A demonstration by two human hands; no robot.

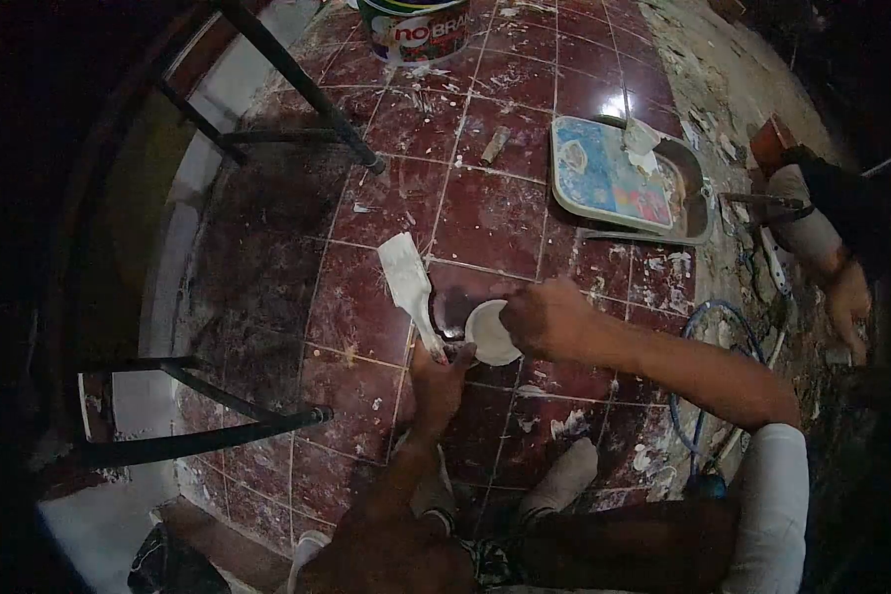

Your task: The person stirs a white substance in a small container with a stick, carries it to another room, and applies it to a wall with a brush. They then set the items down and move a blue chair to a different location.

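Observation:
Low in the middle of the view, my left hand (438,388) is closed round the handle of a white-coated brush (406,277), whose broad head points up and to the left. Its thumb lies against the left side of a small round cup (493,335) with pale contents. At the cup's upper right rim is my right hand (543,319), fingers curled. Whether those fingers grip the rim or something small inside the cup is hidden.
A paint bucket (421,35) stands at the top. A metal tray (698,198) with a blue lid (609,178) lies upper right. Black metal legs (297,79) reach in from the left. A blue hose (678,396) curls at right, near another person's hand (847,302).

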